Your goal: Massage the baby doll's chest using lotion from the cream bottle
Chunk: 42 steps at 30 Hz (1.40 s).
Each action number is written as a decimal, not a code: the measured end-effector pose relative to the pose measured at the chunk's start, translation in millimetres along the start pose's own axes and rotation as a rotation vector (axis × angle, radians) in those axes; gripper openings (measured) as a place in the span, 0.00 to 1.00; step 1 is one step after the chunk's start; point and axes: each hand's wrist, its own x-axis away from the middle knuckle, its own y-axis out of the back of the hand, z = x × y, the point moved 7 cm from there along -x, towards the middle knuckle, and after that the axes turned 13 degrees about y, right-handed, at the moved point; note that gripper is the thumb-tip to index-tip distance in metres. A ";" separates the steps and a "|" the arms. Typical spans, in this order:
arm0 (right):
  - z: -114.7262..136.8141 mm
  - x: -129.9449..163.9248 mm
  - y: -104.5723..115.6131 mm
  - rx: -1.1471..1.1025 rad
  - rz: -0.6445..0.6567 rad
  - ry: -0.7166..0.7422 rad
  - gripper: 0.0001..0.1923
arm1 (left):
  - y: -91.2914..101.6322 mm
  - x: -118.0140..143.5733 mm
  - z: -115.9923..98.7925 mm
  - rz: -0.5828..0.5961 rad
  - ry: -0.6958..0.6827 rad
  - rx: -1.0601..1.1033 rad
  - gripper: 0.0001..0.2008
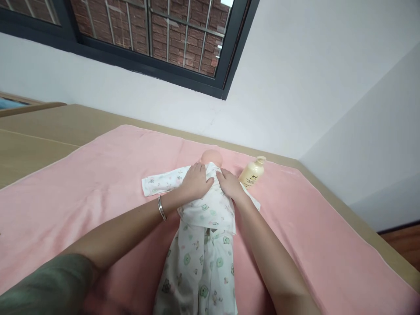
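The left hand [196, 180] is lying open, palm down, on the doll's [204, 210] chest, and the right hand [230, 183] is resting flat beside it. The doll is lying on the pink blanket [98, 175], near the lotion bottle [251, 173].

Soft, even daylight, faint shadows; wide-angle bending and slight blur at edges.

1. Your left hand [196, 180] lies flat on the doll [210, 158], on its chest near the collar, fingers spread.
2. Your right hand [230, 183] rests just beside it on the printed top [210, 209].
3. A bracelet [161, 208] circles your left wrist.
4. The doll lies face up on a pink towel [98, 175].
5. A cream pump bottle [252, 173] lies near the doll's head.
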 end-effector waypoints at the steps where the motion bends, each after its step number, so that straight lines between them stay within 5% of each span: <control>1: 4.9 2.1 0.0 0.017 -0.003 -0.006 0.26 | -0.5 -4.4 2.8 0.022 0.010 0.029 0.27; 7: 33.1 13.7 0.4 0.190 -0.013 0.010 0.25 | -3.1 -19.7 15.5 0.063 0.050 0.143 0.21; 16: 5.7 2.3 -5.8 -0.010 -0.044 0.010 0.25 | -5.9 -15.3 15.1 -0.029 0.044 0.142 0.19; 42: 10.8 5.8 -5.0 0.032 -0.079 -0.006 0.26 | -0.5 -10.5 12.1 -0.022 0.048 0.162 0.18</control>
